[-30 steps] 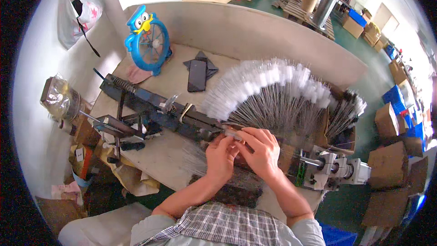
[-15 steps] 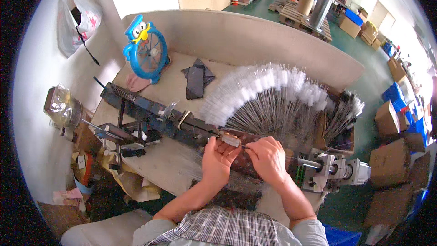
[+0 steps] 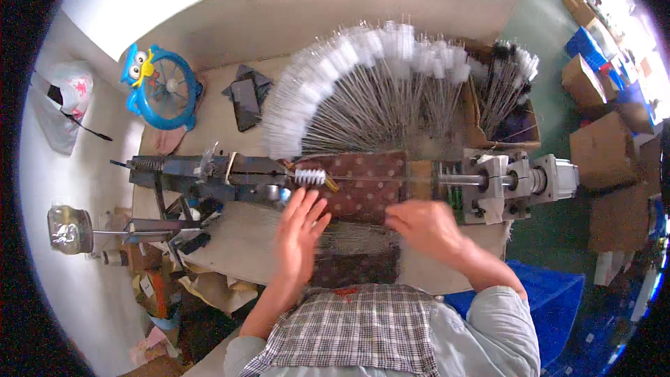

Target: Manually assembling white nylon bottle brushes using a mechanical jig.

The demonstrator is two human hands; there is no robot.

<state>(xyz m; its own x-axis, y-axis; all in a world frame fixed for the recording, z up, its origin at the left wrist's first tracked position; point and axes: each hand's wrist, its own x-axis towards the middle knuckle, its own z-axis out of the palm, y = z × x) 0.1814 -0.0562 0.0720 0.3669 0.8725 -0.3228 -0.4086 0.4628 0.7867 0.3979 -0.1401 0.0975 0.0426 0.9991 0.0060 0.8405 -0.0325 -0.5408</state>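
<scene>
A small white-bristled wire brush (image 3: 310, 177) lies across the brown dotted cloth (image 3: 370, 199), its thin stem running right toward the metal shaft of a motor unit (image 3: 494, 180). Just below the bristles is my left hand (image 3: 300, 230), its fingers stretched out and holding nothing. My right hand (image 3: 429, 227) hovers by the cloth's lower right edge, fingers curled and smeared by motion; whether anything is between them cannot be made out. Thin loose wires (image 3: 359, 239) lie between my hands, close to my body.
Behind the cloth fans a large pile of white-tipped wire brushes (image 3: 391, 91). Dark brushes (image 3: 508, 84) stand in a cardboard box (image 3: 481, 122) on the right. A dark metal fixture (image 3: 181, 174), a phone (image 3: 245, 105) and a blue toy-like wheel (image 3: 167, 91) occupy the left.
My hands have parted: the left has opened away from the white brush, the right has moved off its stem toward me. The view has shifted, bringing the bench lower and more level.
</scene>
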